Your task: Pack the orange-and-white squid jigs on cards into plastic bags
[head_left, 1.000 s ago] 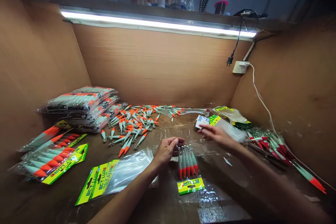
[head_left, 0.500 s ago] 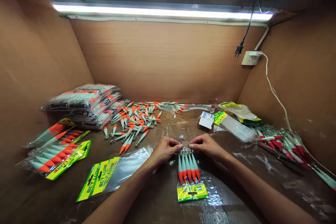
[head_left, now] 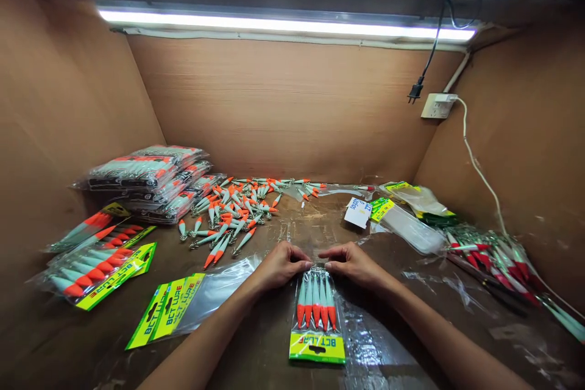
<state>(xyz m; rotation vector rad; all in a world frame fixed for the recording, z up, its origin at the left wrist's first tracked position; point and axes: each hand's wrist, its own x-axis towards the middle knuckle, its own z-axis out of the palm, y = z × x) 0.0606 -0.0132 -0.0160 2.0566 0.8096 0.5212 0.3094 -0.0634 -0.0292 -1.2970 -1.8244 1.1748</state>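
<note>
A clear bag of lures point(head_left: 316, 311) with a yellow-green header card lies on the table in front of me; several pale green lures with orange tips lie side by side inside it. My left hand point(head_left: 281, 263) pinches the bag's far edge at its left corner. My right hand point(head_left: 351, 263) pinches the same edge at its right corner. Both hands have their fingers pressed together on the plastic.
A heap of loose lures point(head_left: 235, 210) lies behind my hands. Stacked filled bags point(head_left: 146, 180) and more packs point(head_left: 98, 265) sit at the left. Empty bags with yellow cards point(head_left: 176, 311) lie near my left arm. Red-tipped lures point(head_left: 493, 256) and bags point(head_left: 406, 222) lie at the right.
My right hand came back from the far right to the bag's far edge. The bag has slid towards me and slightly left, and both hands now pinch its top.
</note>
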